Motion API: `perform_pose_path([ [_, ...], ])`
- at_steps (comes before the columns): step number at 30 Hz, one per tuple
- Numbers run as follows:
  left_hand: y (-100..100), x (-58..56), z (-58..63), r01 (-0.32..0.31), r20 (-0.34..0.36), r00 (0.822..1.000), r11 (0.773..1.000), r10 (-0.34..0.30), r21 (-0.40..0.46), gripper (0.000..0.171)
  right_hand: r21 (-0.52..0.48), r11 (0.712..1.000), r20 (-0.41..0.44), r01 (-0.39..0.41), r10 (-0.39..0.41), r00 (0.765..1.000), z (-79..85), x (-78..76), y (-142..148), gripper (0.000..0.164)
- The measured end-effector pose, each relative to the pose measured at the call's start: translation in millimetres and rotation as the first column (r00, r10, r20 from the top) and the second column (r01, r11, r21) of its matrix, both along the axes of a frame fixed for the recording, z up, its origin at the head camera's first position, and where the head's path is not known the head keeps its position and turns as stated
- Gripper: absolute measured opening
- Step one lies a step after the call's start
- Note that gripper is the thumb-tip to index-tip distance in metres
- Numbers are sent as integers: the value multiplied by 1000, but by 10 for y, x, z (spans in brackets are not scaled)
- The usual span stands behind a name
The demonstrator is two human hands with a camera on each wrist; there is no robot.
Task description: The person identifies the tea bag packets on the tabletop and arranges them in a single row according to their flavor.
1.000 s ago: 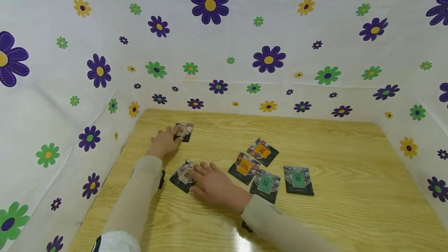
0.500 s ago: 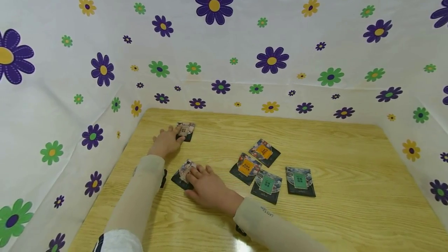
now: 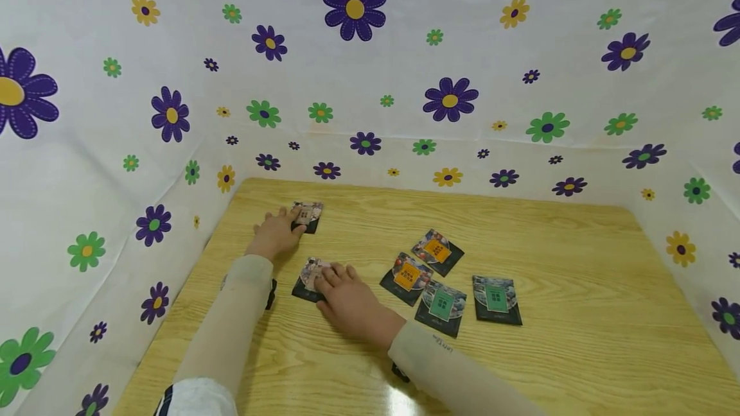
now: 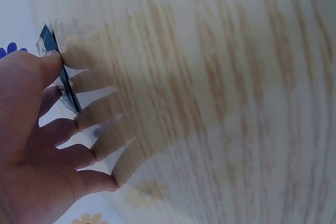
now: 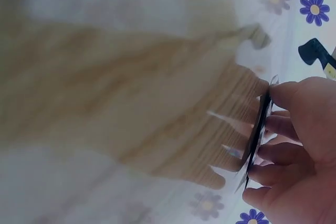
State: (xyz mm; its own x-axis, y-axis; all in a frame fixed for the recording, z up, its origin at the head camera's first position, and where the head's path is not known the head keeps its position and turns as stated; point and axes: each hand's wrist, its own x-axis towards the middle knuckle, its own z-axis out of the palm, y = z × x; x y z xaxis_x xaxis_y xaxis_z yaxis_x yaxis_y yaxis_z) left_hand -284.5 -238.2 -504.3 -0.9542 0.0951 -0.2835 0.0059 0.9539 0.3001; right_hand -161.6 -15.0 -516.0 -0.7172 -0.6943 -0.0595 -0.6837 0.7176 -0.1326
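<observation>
A flat sachet with a pink-beige label point(image 3: 309, 215) lies near the table's back left corner. My left hand point(image 3: 274, 236) rests at its left edge, thumb and index finger touching it and the other fingers spread on the wood. Closer to me lies a matching sachet point(image 3: 305, 286), partly covered by the fingertips of my right hand point(image 3: 354, 308), which press on it from the right. In the left wrist view the sachet point(image 4: 48, 39) appears edge-on by the thumb. The right wrist view shows the other sachet point(image 5: 256, 135) edge-on beneath extended fingers.
Two orange-label sachets point(image 3: 437, 251) lie right of my right hand. A green-label sachet point(image 3: 441, 309) sits just below them, and another green-label sachet point(image 3: 496, 300) lies farther right. Flower-printed white cloth point(image 3: 393, 114) walls the wooden table point(image 3: 555, 262) at the back and sides.
The nearer pink-label sachet has slid slightly away from me and to the right, turning straighter under my right fingers. My left hand stays at the far sachet. The head view shifted slightly.
</observation>
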Motion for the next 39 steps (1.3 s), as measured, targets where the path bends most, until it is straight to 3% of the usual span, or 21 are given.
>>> perform_pose_path([
  [18,8,8,24,-5,13,1000,1000,5,-9,65,15,999,19,28,-29,999,38,-282,176,52],
  [39,-8,-15,1,-12,29,1000,1000,12,2,66,20,999,32,51,-52,998,94,-563,186,46],
])
